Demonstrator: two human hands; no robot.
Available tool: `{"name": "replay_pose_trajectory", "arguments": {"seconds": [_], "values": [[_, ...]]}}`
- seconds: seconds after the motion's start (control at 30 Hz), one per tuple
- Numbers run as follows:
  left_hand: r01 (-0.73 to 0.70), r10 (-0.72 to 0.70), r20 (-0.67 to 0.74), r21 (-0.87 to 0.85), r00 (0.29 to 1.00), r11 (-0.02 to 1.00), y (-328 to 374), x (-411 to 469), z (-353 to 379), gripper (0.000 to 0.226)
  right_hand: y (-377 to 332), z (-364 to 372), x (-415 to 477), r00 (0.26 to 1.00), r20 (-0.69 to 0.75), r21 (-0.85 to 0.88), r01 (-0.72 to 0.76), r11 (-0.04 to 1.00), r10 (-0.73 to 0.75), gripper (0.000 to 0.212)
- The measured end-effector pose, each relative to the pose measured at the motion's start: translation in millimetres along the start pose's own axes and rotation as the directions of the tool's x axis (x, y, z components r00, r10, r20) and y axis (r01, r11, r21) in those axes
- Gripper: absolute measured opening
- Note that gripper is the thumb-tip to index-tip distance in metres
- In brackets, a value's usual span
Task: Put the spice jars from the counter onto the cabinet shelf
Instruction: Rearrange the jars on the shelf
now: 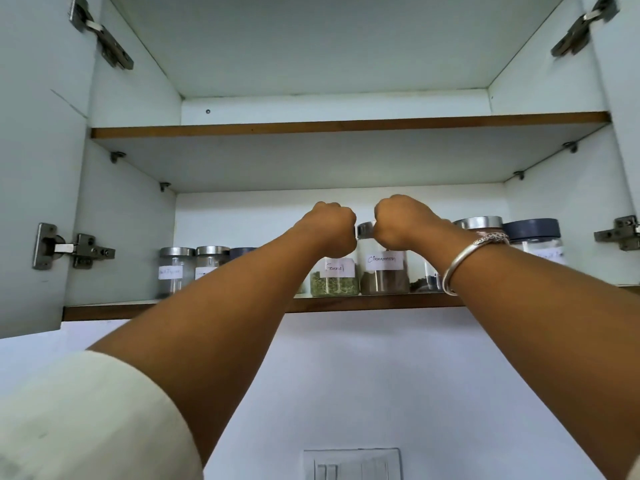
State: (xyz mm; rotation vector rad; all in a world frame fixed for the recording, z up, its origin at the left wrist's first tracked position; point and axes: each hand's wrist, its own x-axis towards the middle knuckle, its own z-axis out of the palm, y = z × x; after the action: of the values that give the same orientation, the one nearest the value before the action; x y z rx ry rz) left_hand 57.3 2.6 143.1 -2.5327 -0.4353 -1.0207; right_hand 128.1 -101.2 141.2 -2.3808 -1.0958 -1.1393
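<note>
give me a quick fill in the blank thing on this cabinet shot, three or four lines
1. The jar of green seeds under the left hand is labelled ____.
2. The jar of brown powder under the right hand is labelled ____.
3. The silver bangle is on the ____ wrist.
4. Of the two shelves in the cabinet, the jars stand on the ____ one.

Missing words: Fennel; Cinnamon; right; lower

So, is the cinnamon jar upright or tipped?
Upright: cinnamon jar stands flat on the shelf, label level; right hand grips its lid, left hand the fennel jar.
</note>
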Motion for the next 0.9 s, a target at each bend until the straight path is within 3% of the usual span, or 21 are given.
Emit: {"name": "replay_pose_trajectory", "arguments": {"seconds": [0.1,0.2,0.27,0.33,0.53,0.67,0.9], "values": [[0.041,-0.041,-0.033,0.011,0.999,0.999,1.8,3.7,-5.1,0.025,4.6,-3.4,-0.4,0.998,0.037,-0.023,0.048,0.999,-0.047,0.01],[0.06,-0.062,-0.034,-0.046,0.998,0.997,-4.6,9.6,-12.2,0.005,9.4,-6.4,4.6,0.997,0.043,-0.03,0.064,0.998,-0.062,0.012],[0.081,-0.084,-0.025,-0.125,0.996,0.989,-9.1,11.6,-12.3,0.025,11.7,-3.6,8.6,0.997,0.051,-0.017,0.065,0.998,-0.064,0.022],[0.098,-0.106,-0.038,-0.179,0.994,0.979,-11.5,13.1,-7.5,0.039,13.0,3.4,13.2,0.996,0.056,-0.024,0.075,0.997,-0.073,0.012],[0.089,-0.09,-0.009,-0.094,0.996,0.992,-23.0,32.1,17.6,0.019,6.1,19.9,30.7,0.993,0.092,-0.061,0.078,0.995,-0.072,0.024],[0.088,-0.087,0.014,-0.113,0.996,0.99,-34.0,45.2,35.1,0.034,2.2,35.3,47.7,0.991,0.121,-0.046,0.061,0.997,-0.055,0.021],[0.072,-0.067,0.102,-0.049,0.993,0.996,-55.6,71.0,66.6,0.041,0.8,64.0,83.0,0.986,0.16,-0.075,0.058,0.996,-0.045,0.02]]}}
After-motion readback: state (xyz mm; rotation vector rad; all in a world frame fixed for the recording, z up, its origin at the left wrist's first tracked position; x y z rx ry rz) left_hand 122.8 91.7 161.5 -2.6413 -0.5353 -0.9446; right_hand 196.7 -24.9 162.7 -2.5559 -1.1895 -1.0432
